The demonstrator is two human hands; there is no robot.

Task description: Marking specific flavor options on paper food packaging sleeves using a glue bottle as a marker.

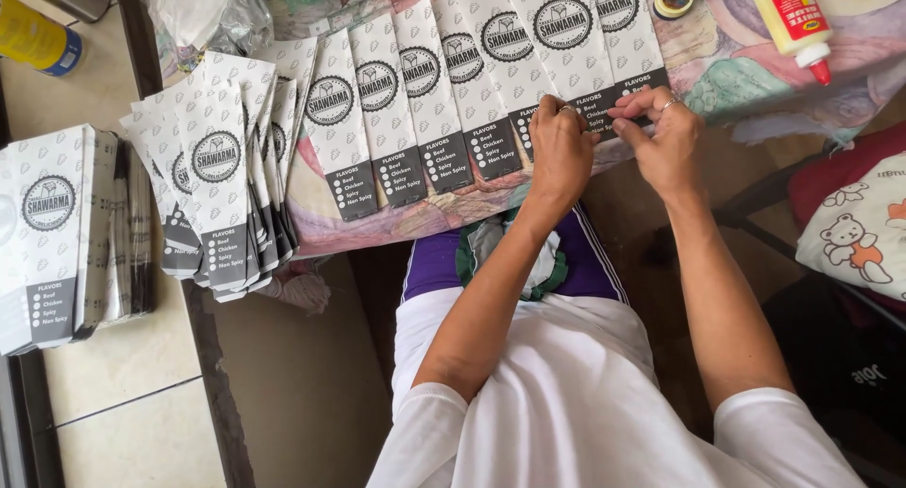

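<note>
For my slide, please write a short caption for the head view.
Both hands, left hand and right hand, press on overlapped white paper sleeves beside a glue bottle.

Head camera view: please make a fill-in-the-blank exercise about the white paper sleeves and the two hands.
1. Both hands, left hand and right hand, press the ____ end of the overlapping white paper sleeves.
2. The white glue bottle has a ____ cap.
3. A ring shows on the ____ hand.
4. The fanned pile of finished sleeves lies to the person's ____.

Missing words: dark; red; right; left
</note>
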